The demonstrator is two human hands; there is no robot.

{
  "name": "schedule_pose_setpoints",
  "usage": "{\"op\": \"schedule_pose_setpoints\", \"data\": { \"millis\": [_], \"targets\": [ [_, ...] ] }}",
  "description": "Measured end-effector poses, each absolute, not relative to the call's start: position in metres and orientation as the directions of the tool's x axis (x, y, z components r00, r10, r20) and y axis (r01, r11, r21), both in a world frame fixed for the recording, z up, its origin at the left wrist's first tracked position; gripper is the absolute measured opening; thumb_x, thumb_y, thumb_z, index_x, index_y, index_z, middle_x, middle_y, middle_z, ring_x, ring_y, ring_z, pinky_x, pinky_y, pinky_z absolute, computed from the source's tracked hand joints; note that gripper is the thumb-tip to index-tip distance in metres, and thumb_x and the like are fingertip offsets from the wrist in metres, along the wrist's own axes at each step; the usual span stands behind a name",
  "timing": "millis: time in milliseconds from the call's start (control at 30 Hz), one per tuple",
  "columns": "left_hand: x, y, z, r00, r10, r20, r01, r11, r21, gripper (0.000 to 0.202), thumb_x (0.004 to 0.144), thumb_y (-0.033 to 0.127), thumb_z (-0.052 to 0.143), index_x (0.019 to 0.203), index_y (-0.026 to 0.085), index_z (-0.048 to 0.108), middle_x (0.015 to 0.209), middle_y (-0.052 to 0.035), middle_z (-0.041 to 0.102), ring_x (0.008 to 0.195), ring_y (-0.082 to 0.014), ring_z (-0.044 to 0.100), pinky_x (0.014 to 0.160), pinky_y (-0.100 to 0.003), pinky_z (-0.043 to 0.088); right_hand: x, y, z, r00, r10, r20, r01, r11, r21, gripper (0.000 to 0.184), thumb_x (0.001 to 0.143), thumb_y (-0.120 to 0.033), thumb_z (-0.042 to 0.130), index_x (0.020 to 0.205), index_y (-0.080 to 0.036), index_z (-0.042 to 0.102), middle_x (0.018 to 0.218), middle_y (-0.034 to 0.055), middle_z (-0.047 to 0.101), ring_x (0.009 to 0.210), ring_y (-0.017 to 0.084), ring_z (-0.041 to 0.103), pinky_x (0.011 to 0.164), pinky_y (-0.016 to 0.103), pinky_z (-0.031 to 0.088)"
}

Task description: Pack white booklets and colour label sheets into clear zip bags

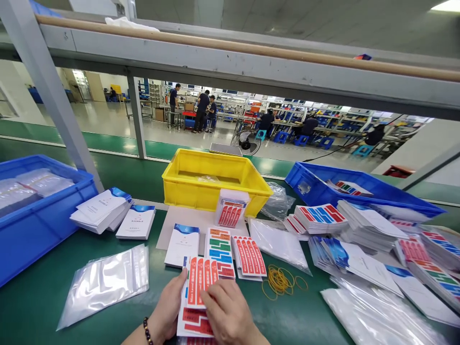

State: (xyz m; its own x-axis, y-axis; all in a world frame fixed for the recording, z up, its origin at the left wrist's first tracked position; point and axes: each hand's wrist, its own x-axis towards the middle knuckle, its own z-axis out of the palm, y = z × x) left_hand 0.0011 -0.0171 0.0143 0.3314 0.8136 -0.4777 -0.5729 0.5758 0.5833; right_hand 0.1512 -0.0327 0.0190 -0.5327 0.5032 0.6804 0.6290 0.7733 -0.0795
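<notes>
My left hand (168, 302), with a beaded bracelet at the wrist, grips label sheets by their left edge. On top lies a sheet of red label strips (197, 282); below it shows a sheet with red block shapes (190, 316). The curled fingers of my right hand (230, 309) hold the red strip sheet at its lower right. Just beyond my hands are a stack of white-and-blue booklets (182, 244), multicoloured label sheets (218, 247) and a stack of red label sheets (249, 256). A bundle with red labels (232, 211) stands against the yellow bin (215, 191).
Clear plastic bags (108, 280) lie left, near more booklets (134, 222) and a blue bin (39, 239). Yellow rubber bands (279, 280) sit right, before a bag pile (373, 311), label stacks (321, 218) and another blue bin (359, 184). A frame bar (230, 57) crosses overhead.
</notes>
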Motion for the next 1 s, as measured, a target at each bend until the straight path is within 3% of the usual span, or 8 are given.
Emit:
{"op": "schedule_pose_setpoints", "data": {
  "millis": [200, 333, 400, 467, 533, 633, 800, 1000],
  "targets": [
    [0.0, -0.017, 0.014, 0.44, 0.843, -0.309, -0.521, 0.52, 0.677, 0.035, 0.069, 0.039, 0.068, 0.085, 0.008, 0.066, 0.083, -0.0134, 0.071, 0.081, -0.0261, 0.065, 0.075, -0.035, 0.048, 0.146, -0.032, 0.012, -0.615, 0.503, 0.607, 0.567, 0.817, -0.104, 0.019, 0.08, -0.015, 0.041, 0.086, -0.014, 0.059, 0.064, 0.0054, 0.057, 0.06, 0.017, 0.048, 0.054, 0.031, 0.035],
    [0.0, -0.017, 0.012, 0.445, 0.848, -0.287, -0.493, 0.5, 0.712, 0.035, 0.067, 0.037, 0.069, 0.087, 0.008, 0.065, 0.084, -0.0134, 0.071, 0.076, -0.0254, 0.065, 0.071, -0.035, 0.048, 0.157, -0.031, 0.012, -0.531, 0.575, 0.623, 0.49, 0.808, -0.329, 0.025, 0.082, -0.035, 0.047, 0.095, -0.016, 0.059, 0.075, 0.008, 0.06, 0.068, 0.02, 0.052, 0.06, 0.033, 0.041],
    [-0.001, -0.018, 0.012, 0.458, 0.829, -0.319, -0.461, 0.529, 0.713, 0.037, 0.067, 0.039, 0.069, 0.088, 0.009, 0.064, 0.079, -0.0127, 0.071, 0.069, -0.0239, 0.066, 0.069, -0.035, 0.049, 0.163, -0.028, 0.009, -0.265, 0.758, 0.596, 0.524, 0.632, -0.571, 0.03, 0.083, -0.034, 0.048, 0.108, -0.017, 0.055, 0.09, 0.0106, 0.06, 0.077, 0.02, 0.054, 0.067, 0.035, 0.045],
    [-0.002, -0.019, 0.014, 0.464, 0.809, -0.361, -0.405, 0.556, 0.726, 0.039, 0.066, 0.041, 0.069, 0.088, 0.01, 0.064, 0.073, -0.0115, 0.071, 0.063, -0.0225, 0.065, 0.068, -0.035, 0.049, 0.167, -0.022, 0.007, 0.005, 0.925, 0.381, 0.397, 0.348, -0.85, 0.035, 0.082, -0.034, 0.05, 0.113, -0.018, 0.052, 0.098, 0.0111, 0.059, 0.078, 0.019, 0.057, 0.071, 0.035, 0.047],
    [-0.003, -0.02, 0.015, 0.477, 0.797, -0.37, -0.337, 0.555, 0.761, 0.041, 0.066, 0.044, 0.068, 0.089, 0.01, 0.062, 0.072, -0.0107, 0.07, 0.063, -0.0218, 0.065, 0.067, -0.035, 0.048, 0.168, -0.017, 0.006, -0.034, 0.997, 0.076, 0.109, 0.079, -0.991, 0.038, 0.077, -0.039, 0.057, 0.108, -0.017, 0.055, 0.093, 0.0098, 0.062, 0.074, 0.019, 0.06, 0.069, 0.034, 0.049],
    [-0.007, -0.018, 0.013, 0.478, 0.828, -0.292, -0.185, 0.42, 0.888, 0.039, 0.069, 0.042, 0.064, 0.094, 0.013, 0.06, 0.08, -0.0092, 0.068, 0.072, -0.0219, 0.063, 0.069, -0.032, 0.047, 0.172, -0.008, 0.009, -0.206, 0.975, -0.086, -0.176, -0.123, -0.977, 0.035, 0.069, -0.041, 0.067, 0.092, -0.016, 0.061, 0.084, 0.008, 0.067, 0.076, 0.022, 0.063, 0.068, 0.035, 0.05],
    [-0.015, -0.014, 0.012, 0.348, 0.932, -0.099, 0.342, -0.028, 0.939, 0.013, 0.074, 0.025, 0.056, 0.066, 0.016, 0.061, 0.065, -0.0012, 0.059, 0.065, -0.0163, 0.052, 0.062, -0.025, 0.039, 0.194, 0.008, 0.01, 0.257, 0.961, -0.101, -0.347, -0.006, -0.938, 0.037, 0.061, -0.039, 0.073, 0.088, -0.017, 0.061, 0.076, 0.0045, 0.068, 0.063, 0.02, 0.063, 0.053, 0.03, 0.05],
    [-0.015, -0.016, 0.021, 0.654, 0.756, -0.024, 0.33, -0.257, 0.909, 0.019, 0.078, 0.02, 0.05, 0.068, 0.018, 0.065, 0.075, -0.0029, 0.058, 0.076, -0.0162, 0.052, 0.072, -0.025, 0.038, 0.193, 0.009, 0.006, 0.228, 0.965, -0.133, -0.354, -0.045, -0.934, 0.036, 0.061, -0.039, 0.073, 0.087, -0.018, 0.061, 0.074, 0.0041, 0.069, 0.057, 0.018, 0.063, 0.046, 0.026, 0.048]
  ]
}}
